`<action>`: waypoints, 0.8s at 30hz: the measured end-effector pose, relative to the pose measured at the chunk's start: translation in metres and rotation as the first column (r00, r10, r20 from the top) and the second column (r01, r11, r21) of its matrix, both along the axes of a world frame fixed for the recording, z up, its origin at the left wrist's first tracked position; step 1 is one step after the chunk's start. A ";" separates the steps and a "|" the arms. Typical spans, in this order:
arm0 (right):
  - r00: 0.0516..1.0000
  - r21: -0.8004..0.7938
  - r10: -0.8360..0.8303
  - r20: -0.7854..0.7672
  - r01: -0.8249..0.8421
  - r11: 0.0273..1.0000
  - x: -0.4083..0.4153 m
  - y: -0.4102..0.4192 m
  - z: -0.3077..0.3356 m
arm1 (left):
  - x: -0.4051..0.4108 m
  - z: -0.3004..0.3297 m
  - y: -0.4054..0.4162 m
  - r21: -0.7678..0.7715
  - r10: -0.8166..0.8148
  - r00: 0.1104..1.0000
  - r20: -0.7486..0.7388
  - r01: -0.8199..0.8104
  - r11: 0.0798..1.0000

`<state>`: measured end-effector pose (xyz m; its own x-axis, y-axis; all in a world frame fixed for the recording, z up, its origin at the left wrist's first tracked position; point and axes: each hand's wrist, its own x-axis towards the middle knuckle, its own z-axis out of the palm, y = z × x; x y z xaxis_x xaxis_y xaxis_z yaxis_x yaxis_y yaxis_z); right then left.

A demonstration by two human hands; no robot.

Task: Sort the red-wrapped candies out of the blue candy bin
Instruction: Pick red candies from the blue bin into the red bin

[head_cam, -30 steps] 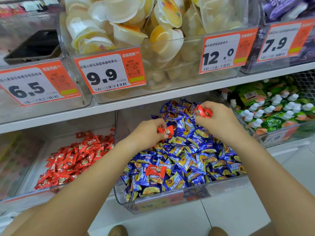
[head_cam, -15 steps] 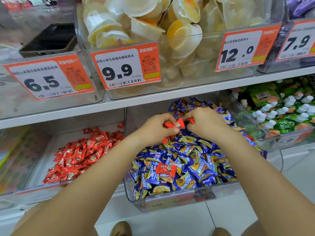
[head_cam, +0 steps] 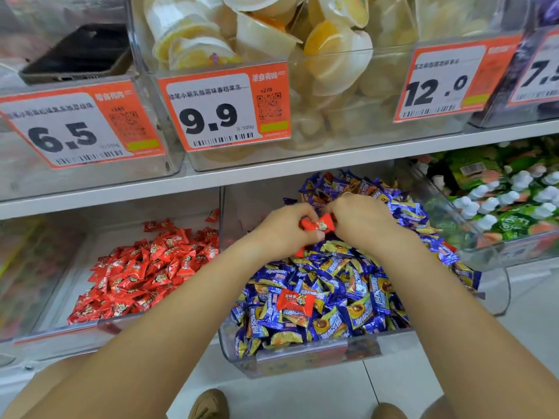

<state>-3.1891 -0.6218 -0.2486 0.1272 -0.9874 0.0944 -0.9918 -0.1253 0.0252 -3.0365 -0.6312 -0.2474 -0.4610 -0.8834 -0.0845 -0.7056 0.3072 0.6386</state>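
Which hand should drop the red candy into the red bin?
Probably the left hand. It already pinches the red candy, and the red candy bin sits on its side. The right hand would have to cross over.

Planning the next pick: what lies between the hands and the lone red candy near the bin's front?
Head view: only blue candies between the hands and the red candy.
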 end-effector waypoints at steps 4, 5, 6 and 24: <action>0.996 -0.076 -0.057 0.065 0.062 0.995 -0.003 -0.002 -0.008 | -0.002 -0.007 0.002 -0.105 0.020 0.993 0.112 -0.008 0.994; 0.993 -0.083 -0.054 0.102 0.063 0.995 -0.005 -0.002 -0.008 | 0.000 -0.008 0.002 -0.123 0.055 0.995 0.086 -0.044 0.991; 0.987 -0.083 -0.050 0.154 0.063 0.995 -0.007 -0.002 -0.007 | 0.002 -0.008 0.000 -0.131 0.099 0.994 0.037 -0.093 0.987; 0.665 0.102 -0.030 0.746 -0.070 0.992 0.000 0.071 0.033 | 0.061 0.023 0.048 -0.040 0.107 0.985 -0.139 -0.114 0.993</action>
